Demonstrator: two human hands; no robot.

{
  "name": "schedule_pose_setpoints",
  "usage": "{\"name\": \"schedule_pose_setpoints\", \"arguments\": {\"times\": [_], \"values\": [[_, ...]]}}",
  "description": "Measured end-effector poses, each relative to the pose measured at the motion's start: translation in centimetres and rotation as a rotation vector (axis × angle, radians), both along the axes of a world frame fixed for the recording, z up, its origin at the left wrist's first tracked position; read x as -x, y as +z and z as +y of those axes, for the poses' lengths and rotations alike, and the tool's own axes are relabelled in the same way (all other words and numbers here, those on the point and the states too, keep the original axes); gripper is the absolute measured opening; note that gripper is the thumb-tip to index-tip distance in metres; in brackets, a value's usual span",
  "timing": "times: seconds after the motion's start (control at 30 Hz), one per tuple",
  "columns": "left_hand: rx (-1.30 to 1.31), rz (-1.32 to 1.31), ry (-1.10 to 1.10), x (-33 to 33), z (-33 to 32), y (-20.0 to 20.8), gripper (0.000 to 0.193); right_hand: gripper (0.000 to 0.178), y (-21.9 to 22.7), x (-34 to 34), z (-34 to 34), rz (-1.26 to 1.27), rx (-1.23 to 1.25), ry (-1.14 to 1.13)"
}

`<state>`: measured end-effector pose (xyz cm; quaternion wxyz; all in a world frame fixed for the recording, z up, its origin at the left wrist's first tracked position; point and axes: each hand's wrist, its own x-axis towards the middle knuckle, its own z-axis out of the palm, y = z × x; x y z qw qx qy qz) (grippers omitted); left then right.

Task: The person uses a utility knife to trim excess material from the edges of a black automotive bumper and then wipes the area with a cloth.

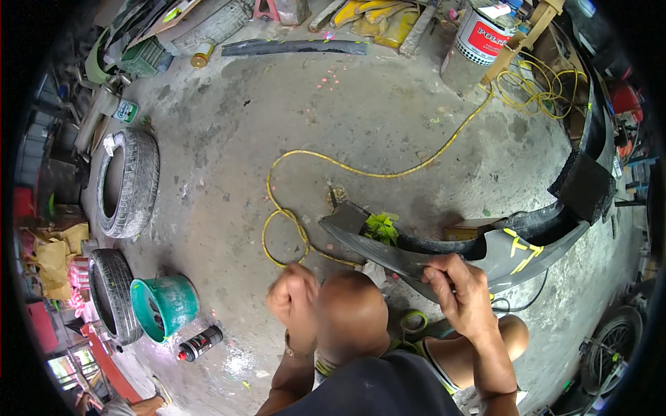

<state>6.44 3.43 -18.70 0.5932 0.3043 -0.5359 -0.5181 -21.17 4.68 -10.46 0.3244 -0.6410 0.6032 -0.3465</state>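
Observation:
A dark grey car bumper (444, 251) with yellow-green tape strips (522, 251) on its side curves across the right of the head view. My right hand (463, 295) is closed at its near edge, thumb and fingertips pinched together; whether they grip the edge or something small is hidden. Left of my knee, my left hand (293, 295) is curled into a fist and slightly blurred, apart from the bumper. What it holds, if anything, does not show. A yellow-green roll of tape (417, 314) lies between my legs. Crumpled yellow-green tape (382, 227) sits inside the bumper's left end.
A yellow hose (368, 173) snakes over the concrete floor in front of me. To the left are two tyres (142, 184), a teal bucket (166, 305) and a black spray can (201, 343). A large tin (479, 45) stands far right; another person's limb (147, 405) shows lower left.

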Motion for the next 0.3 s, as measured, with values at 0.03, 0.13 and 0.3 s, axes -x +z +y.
{"name": "schedule_pose_setpoints", "arguments": {"times": [0.03,0.13,0.3], "values": [[-0.063,-0.155,0.186,1.3,-1.1,0.6,0.017,0.011,-0.2,0.2,-0.2,0.009,-0.003,0.000],[-0.165,-0.232,0.420,4.6,-4.9,1.6,0.018,0.012,-0.1,0.5,-0.8,0.025,-0.069,-0.046],[-0.131,-0.213,0.415,1.3,-6.5,1.3,0.020,0.015,0.1,4.7,-0.2,-0.421,-0.249,-0.224]]}}
